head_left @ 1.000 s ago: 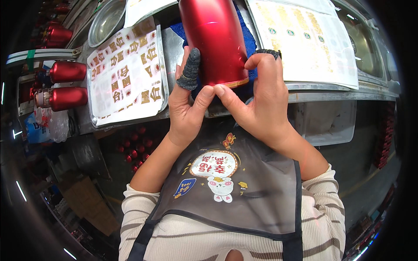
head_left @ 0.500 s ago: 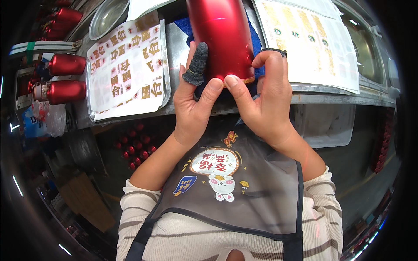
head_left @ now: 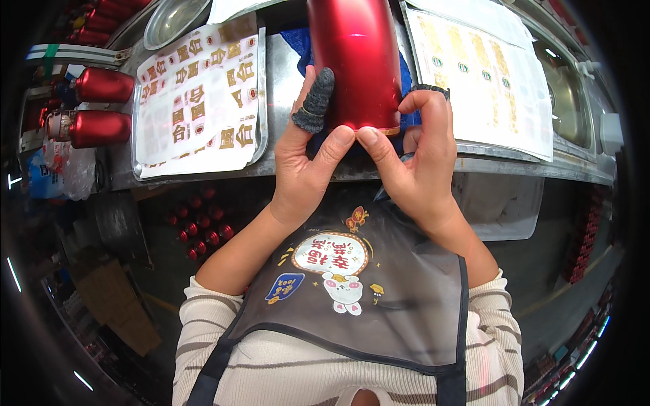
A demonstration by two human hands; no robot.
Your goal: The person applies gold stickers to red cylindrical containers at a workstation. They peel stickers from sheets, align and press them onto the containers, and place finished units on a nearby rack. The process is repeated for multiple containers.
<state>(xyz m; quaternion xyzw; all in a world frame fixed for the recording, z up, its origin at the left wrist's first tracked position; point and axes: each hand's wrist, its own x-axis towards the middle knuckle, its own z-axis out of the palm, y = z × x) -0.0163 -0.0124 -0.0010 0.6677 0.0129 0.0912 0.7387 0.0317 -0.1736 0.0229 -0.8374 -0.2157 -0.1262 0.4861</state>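
A glossy red bottle (head_left: pixel 355 64) lies on a blue cloth (head_left: pixel 296 42), its near end toward me. My left hand (head_left: pixel 301 152) holds it from the left, with a dark grey knitted finger cover on one finger. On the right side, my right hand (head_left: pixel 423 149) grips the same bottle with its index finger bent against the wall; a dark cover shows there too. Both thumb tips press side by side on the near rim. Along that rim runs a thin gold strip (head_left: pixel 388 131), partly hidden by the thumbs. My other fingers are partly behind the bottle.
A tray of gold-printed sticker sheets (head_left: pixel 196 101) lies left, and more sheets (head_left: pixel 467 81) lie right. Metal bowls (head_left: pixel 175 24) stand farther back. Two red bottles (head_left: pixel 101 128) lie far left. Under the bench are several red bottles (head_left: pixel 203 223) and a translucent bin (head_left: pixel 497 203).
The bottle and both hands appear slightly farther right in the picture, while the tray and sheets have shifted a little with the view. Both thumbs remain pressed on the rim.
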